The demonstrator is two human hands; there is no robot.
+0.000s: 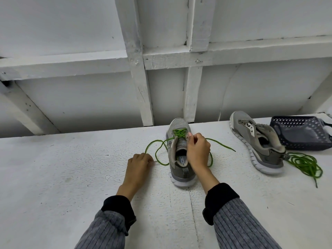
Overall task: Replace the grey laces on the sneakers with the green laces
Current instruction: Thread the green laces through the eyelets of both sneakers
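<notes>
The grey sneaker [180,151] being laced stands upright on the white desk [71,168], toe toward the far edge, heel toward the person. A green lace [179,133] crosses its front eyelets in several rows; the eyelets nearer the tongue are unlaced.

Right hand [197,150]: positioned over the right side of the sneaker's opening, fingers curled, with the fingertips pinching at the eyelet row where the green lace leaves the shoe. One free end of the lace runs from this hand toward the right and lies on the desk; a loop of the same lace curves round behind the wrist.

Left hand [140,163]: resting on the desk just left of the sneaker, not touching the shoe. Its fingers are curled under, and the other lace end loops across the desk from the shoe to the fingertips. Whether the fingers actually grasp the lace cannot be determined.

The second sneaker [258,142] lies tilted on its side near the right part of the far edge, well apart from both hands, with no lace in its eyelets. A second green lace [303,163] lies in a loose coil at its heel. A dark perforated basket [301,133] sits beside that shoe at the far right corner.
</notes>
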